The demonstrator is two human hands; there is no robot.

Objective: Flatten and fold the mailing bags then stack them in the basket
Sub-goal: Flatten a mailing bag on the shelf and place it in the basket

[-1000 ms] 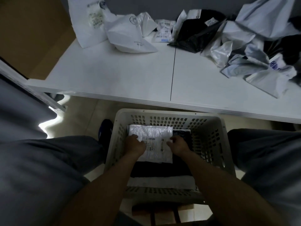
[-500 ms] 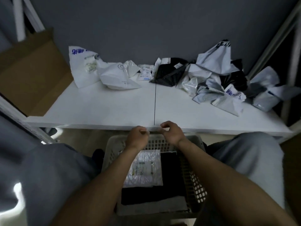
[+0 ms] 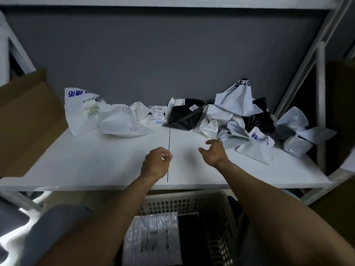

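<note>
White tabletop [image 3: 96, 160] against a grey wall is carrying crumpled mailing bags [image 3: 240, 120], glossy white and black plastic, along its far edge. Below it, a folded bubble mailer [image 3: 153, 239] is lying flat in the perforated plastic basket [image 3: 192, 196], its long axis pointing away from the person. Over the table, the left hand [image 3: 155, 165] is hovering curled and empty, and the right hand [image 3: 214, 153] is hanging loosely spread near the heap.

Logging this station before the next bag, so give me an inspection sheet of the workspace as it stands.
Surface: white table, dark seam down the middle.
Job's things: crumpled mailing bags piled along the back; folded bag lying in the basket.
Clutter: cardboard box at left.
Grippers: left hand fingers curled, empty; right hand open, over the table near the right pile.
Cables: nothing seen.
Surroundings: grey wall behind; white shelf frame at right.
</note>
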